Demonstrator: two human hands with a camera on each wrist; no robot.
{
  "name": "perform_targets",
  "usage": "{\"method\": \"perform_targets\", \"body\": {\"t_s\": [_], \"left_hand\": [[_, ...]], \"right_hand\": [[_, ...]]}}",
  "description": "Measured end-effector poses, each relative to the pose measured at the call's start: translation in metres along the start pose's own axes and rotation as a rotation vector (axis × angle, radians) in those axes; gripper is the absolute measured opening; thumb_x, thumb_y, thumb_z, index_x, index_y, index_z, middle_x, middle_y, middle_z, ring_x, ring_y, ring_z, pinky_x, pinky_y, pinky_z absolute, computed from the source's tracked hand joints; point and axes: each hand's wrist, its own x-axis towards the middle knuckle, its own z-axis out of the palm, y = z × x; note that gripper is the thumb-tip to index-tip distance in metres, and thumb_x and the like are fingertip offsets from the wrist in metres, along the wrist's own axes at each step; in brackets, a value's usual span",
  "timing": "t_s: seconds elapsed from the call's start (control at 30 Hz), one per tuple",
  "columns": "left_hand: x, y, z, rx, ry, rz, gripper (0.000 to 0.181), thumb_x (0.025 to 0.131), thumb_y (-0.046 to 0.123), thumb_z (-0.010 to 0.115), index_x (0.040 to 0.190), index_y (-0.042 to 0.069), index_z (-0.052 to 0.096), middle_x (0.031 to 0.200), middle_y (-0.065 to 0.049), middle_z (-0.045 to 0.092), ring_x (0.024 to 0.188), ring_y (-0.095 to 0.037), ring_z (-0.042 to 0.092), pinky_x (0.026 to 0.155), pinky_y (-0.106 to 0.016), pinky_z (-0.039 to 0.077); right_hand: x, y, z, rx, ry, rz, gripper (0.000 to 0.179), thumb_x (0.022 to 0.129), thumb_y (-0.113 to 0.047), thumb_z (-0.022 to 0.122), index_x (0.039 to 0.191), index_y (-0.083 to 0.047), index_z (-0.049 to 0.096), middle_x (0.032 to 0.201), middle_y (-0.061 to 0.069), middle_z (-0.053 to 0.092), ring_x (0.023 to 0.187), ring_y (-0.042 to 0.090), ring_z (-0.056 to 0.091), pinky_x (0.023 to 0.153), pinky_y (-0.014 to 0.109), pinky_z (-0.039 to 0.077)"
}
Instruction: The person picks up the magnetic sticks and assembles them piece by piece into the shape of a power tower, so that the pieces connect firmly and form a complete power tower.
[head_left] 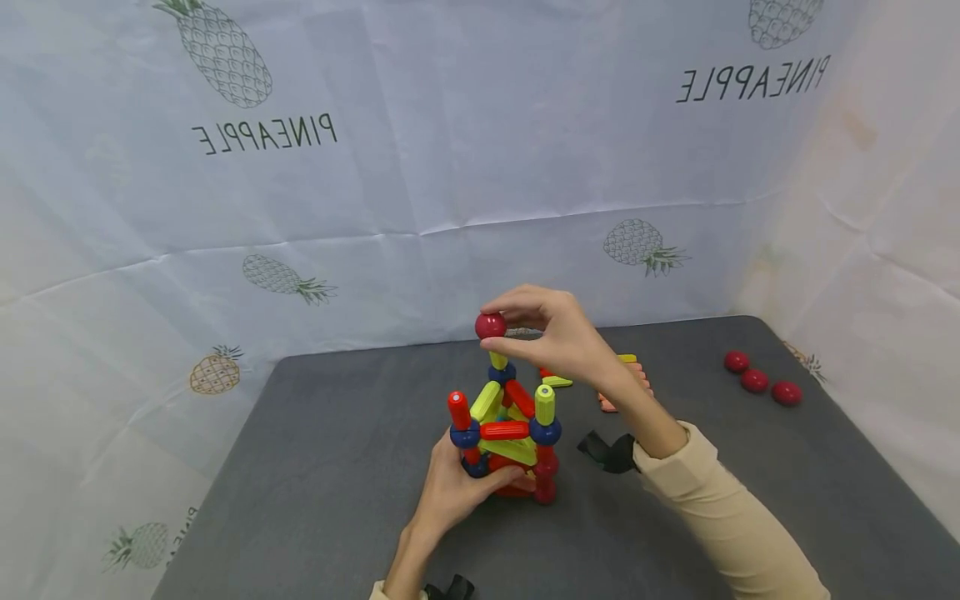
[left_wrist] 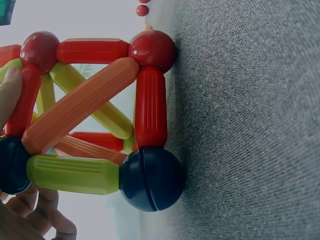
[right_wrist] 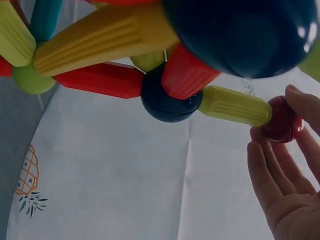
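Note:
A tower of magnetic rods and balls [head_left: 504, 431] stands on the grey table, with red, yellow-green and orange rods joined by dark blue and red balls. My left hand [head_left: 455, 487] grips its lower left side, thumb across the front; in the left wrist view, fingers [left_wrist: 37, 210] curl behind a blue ball. Above the back corner, my right hand [head_left: 551, 329] pinches a red ball [head_left: 491, 326] between thumb and fingers. In the right wrist view that red ball [right_wrist: 282, 120] meets the end of a yellow-green rod [right_wrist: 235, 105]. Two upright rods, one red [head_left: 459, 408] and one yellow-green [head_left: 545, 404], top the front corners.
Three loose red balls [head_left: 754, 381] lie in a row at the right of the table [head_left: 337, 467]. Behind my right forearm are several orange rods [head_left: 637, 372] and a yellow-green rod [head_left: 557, 382]. A white pineapple-print cloth [head_left: 450, 167] hangs behind the table.

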Motion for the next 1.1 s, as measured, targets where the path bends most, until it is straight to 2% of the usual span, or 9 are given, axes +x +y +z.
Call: {"method": "perform_targets", "body": {"t_s": [0.17,0.37,0.57,0.7,0.77,0.87,0.93,1.03,1.1], "left_hand": [[0.000,0.000,0.000,0.009,0.002,-0.014,0.066,0.077,0.032,0.091,0.132,0.025,0.057,0.120,0.008,0.071,0.106,-0.007,0.069,0.095,-0.028,0.057],[-0.001,0.001,0.001,0.013,0.019,-0.042,0.066,0.075,0.030,0.093,0.131,0.024,0.059,0.117,0.010,0.070,0.103,-0.007,0.069,0.094,-0.027,0.056],[-0.001,-0.001,0.002,-0.004,0.005,-0.025,0.065,0.076,0.031,0.092,0.132,0.025,0.058,0.120,0.009,0.070,0.105,-0.008,0.069,0.095,-0.027,0.056],[-0.001,-0.001,0.002,-0.004,-0.010,-0.006,0.064,0.078,0.032,0.091,0.132,0.023,0.057,0.120,0.007,0.071,0.105,-0.009,0.069,0.094,-0.027,0.057],[0.000,-0.001,0.001,-0.005,-0.013,-0.003,0.063,0.078,0.032,0.090,0.131,0.023,0.058,0.120,0.007,0.071,0.104,-0.008,0.069,0.093,-0.027,0.057],[0.000,0.000,0.000,-0.009,-0.017,-0.013,0.063,0.078,0.029,0.091,0.131,0.023,0.058,0.119,0.008,0.071,0.104,-0.008,0.069,0.094,-0.027,0.057],[0.000,0.000,0.000,-0.014,-0.017,-0.028,0.063,0.077,0.028,0.091,0.130,0.024,0.058,0.119,0.009,0.071,0.104,-0.008,0.069,0.094,-0.027,0.057],[0.001,0.000,0.000,-0.015,-0.021,-0.045,0.063,0.077,0.028,0.091,0.130,0.024,0.058,0.119,0.010,0.071,0.105,-0.008,0.069,0.095,-0.026,0.056],[0.001,0.000,0.000,-0.016,-0.023,-0.052,0.062,0.077,0.028,0.091,0.130,0.025,0.058,0.119,0.010,0.071,0.105,-0.008,0.069,0.095,-0.026,0.056]], "right_hand": [[-0.001,0.000,0.001,-0.006,0.014,0.024,0.038,0.083,-0.006,0.084,0.120,-0.004,0.073,0.118,0.012,0.071,0.102,0.023,0.074,0.092,0.041,0.060],[-0.004,0.002,-0.001,-0.029,0.024,0.038,0.043,0.084,-0.009,0.084,0.125,-0.007,0.071,0.124,0.011,0.069,0.104,0.023,0.073,0.095,0.039,0.059],[-0.023,0.019,-0.033,-0.107,0.133,0.100,0.041,0.089,-0.009,0.078,0.130,-0.009,0.069,0.129,0.011,0.067,0.112,0.021,0.069,0.102,0.044,0.055],[-0.056,0.055,-0.071,-0.276,0.264,0.178,0.037,0.093,-0.012,0.075,0.129,-0.008,0.070,0.130,0.016,0.067,0.108,0.002,0.062,0.101,0.049,0.052],[-0.079,0.077,-0.093,-0.389,0.324,0.236,0.036,0.093,-0.014,0.075,0.128,-0.006,0.070,0.129,0.020,0.067,0.103,0.003,0.060,0.097,0.052,0.051],[-0.116,0.111,-0.127,-0.557,0.350,0.344,0.038,0.093,-0.017,0.074,0.127,0.000,0.069,0.128,0.029,0.066,0.091,0.020,0.063,0.078,0.054,0.053],[-0.141,0.132,-0.150,-0.640,0.314,0.450,0.045,0.094,-0.022,0.073,0.130,0.004,0.065,0.126,0.035,0.062,0.088,0.039,0.060,0.064,0.049,0.050],[-0.176,0.155,-0.180,-0.737,0.220,0.622,0.058,0.093,-0.028,0.073,0.134,0.010,0.057,0.133,0.043,0.054,0.099,0.057,0.056,0.060,0.050,0.048],[-0.196,0.164,-0.194,-0.773,0.168,0.722,0.062,0.090,-0.026,0.074,0.133,0.014,0.054,0.133,0.048,0.049,0.112,0.065,0.048,0.070,0.058,0.049]]}}
